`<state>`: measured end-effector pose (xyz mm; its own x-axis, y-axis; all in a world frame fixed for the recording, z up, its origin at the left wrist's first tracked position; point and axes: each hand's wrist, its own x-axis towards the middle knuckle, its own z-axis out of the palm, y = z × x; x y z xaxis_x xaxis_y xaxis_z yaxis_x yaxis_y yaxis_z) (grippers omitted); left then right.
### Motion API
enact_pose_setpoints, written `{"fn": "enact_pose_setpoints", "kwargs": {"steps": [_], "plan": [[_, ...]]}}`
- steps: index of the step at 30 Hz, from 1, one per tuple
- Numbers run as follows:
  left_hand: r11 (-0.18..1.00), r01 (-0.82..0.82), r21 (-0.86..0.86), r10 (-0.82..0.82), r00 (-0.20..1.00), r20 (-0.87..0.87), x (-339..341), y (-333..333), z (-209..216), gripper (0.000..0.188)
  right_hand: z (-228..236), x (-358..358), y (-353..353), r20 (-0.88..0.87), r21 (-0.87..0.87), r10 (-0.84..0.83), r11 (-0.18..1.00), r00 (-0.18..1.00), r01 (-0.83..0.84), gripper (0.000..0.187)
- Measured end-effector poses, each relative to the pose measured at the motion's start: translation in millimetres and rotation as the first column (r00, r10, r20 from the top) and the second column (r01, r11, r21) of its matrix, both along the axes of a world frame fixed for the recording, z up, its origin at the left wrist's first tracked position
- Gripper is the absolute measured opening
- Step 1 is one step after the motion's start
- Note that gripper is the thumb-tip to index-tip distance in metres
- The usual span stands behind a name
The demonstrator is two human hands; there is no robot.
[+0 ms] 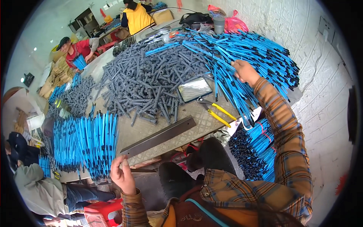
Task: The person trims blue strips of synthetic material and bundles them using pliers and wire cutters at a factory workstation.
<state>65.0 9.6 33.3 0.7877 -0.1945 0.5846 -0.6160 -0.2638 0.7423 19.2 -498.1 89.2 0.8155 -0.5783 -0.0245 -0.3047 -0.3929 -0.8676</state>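
Observation:
My right hand (245, 72) reaches over the large heap of thin blue tubes with black ends (261, 49) at the right. Its fingers are curled round a blue tube (215, 56) near the heap's left side; how many it holds I cannot tell. My left hand (123, 176) is raised at the table's front edge, next to the near end of a dark metal angle bar (159, 137). Its thumb and forefinger come together, and anything between them is too small to make out. Left of it lie blue tubes in upright rows (96, 142).
Grey plastic plugs (151, 72) form a big pile mid-table. Yellow-handled pliers (219, 112) and a clear-wrapped flat pack (194, 90) lie before it. Bundled blue tubes (257, 151) stand below at right. Co-workers (77, 51) sit at the far left; a red stool (102, 212) stands lower left.

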Motion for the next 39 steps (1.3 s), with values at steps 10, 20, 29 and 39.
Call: {"fn": "enact_pose_setpoints", "kwargs": {"steps": [10,20,29,39], "plan": [[0.930,0.038,-0.365,-0.163,0.934,-0.318,22,-18,26,0.019,33,-9,158,0.191,0.052,0.416,0.900,0.889,-0.432,0.024],[0.748,0.421,-0.513,-0.572,0.801,-0.177,28,-22,51,0.031,-15,-55,220,0.002,-0.013,0.690,0.724,0.724,-0.690,0.010],[0.437,0.457,-0.774,-0.894,0.317,-0.317,20,2,59,0.046,-28,-42,199,-0.225,0.410,0.810,0.583,0.542,-0.701,0.016],[0.506,0.332,-0.796,-0.862,0.225,-0.455,4,-4,59,0.044,-31,-55,208,-0.110,-0.021,0.744,0.661,0.659,-0.750,0.028]]}}
